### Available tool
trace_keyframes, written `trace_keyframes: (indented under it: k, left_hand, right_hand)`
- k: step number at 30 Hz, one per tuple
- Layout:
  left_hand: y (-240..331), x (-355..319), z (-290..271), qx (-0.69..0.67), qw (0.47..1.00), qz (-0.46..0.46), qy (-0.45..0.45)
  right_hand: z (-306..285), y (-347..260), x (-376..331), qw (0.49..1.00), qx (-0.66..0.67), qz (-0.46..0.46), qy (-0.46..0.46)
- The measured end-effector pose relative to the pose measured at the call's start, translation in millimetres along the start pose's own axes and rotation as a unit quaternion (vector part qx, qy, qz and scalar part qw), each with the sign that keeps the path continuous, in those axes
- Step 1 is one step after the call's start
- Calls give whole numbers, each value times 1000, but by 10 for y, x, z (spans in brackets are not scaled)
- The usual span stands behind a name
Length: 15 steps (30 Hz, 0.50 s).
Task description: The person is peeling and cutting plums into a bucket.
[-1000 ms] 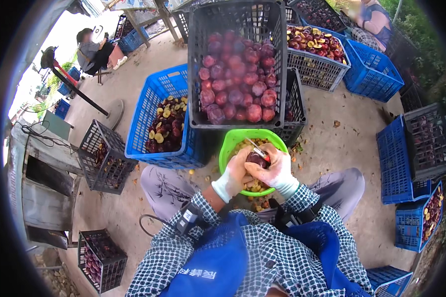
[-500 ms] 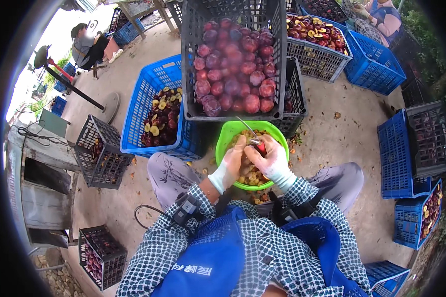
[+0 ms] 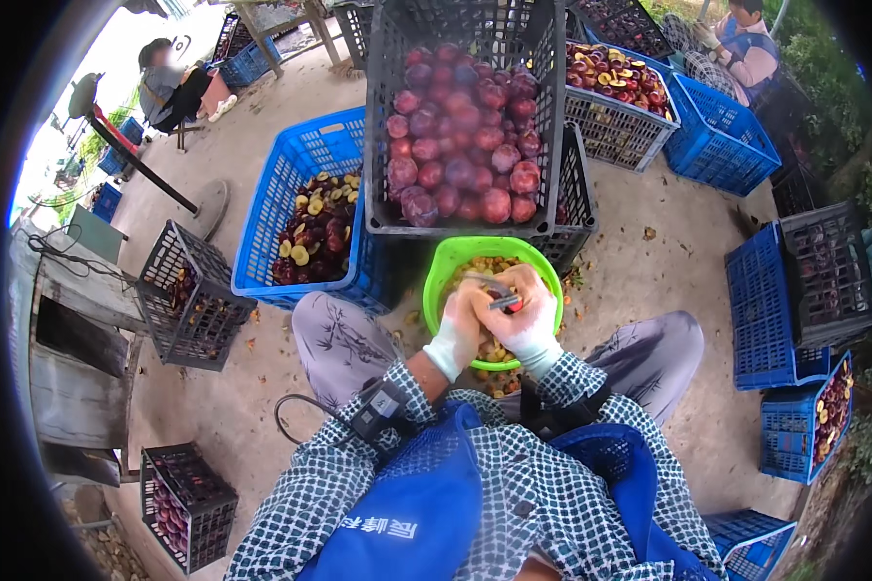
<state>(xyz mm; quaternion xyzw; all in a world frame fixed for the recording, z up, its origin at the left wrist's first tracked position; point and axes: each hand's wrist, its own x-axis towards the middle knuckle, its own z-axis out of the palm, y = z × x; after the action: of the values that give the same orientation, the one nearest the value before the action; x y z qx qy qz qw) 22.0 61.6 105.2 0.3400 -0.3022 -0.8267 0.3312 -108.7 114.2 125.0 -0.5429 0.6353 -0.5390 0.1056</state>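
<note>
Both my hands wear white gloves and meet over a green bowl [image 3: 452, 266] of fruit pits between my knees. My left hand [image 3: 460, 327] cups a dark plum [image 3: 495, 294], mostly hidden by the fingers. My right hand [image 3: 525, 315] grips a small knife [image 3: 503, 303] with a red handle, its blade against the plum. Right behind the bowl stands a black crate [image 3: 552, 116] heaped with whole red-purple plums [image 3: 465, 145]. A blue crate [image 3: 291, 194] of cut plum halves sits to the left.
More blue crates [image 3: 722, 145] and black crates [image 3: 828, 276] of plums ring the concrete floor. Small black crates [image 3: 189, 295] stand at my left beside a wooden bench [image 3: 63, 387]. One person sits at the far right top [image 3: 746, 39], another at the far left [image 3: 165, 87].
My hands have moved slightly toward the near rim of the bowl and keep working the plum with the knife. The view has tilted a little.
</note>
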Motion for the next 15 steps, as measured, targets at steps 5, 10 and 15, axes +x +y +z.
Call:
trace_keyframes:
  k: [5, 10, 15]
  left_hand:
    - [-154, 298, -175, 257, 935, 209, 124]
    - [-141, 274, -206, 356, 903, 196, 141]
    - [9, 184, -116, 534, 795, 266, 114]
  right_hand:
    - [309, 84, -43, 960, 184, 201, 67]
    - [388, 86, -33, 899, 317, 291, 80]
    - [465, 230, -152, 844, 380, 363, 107]
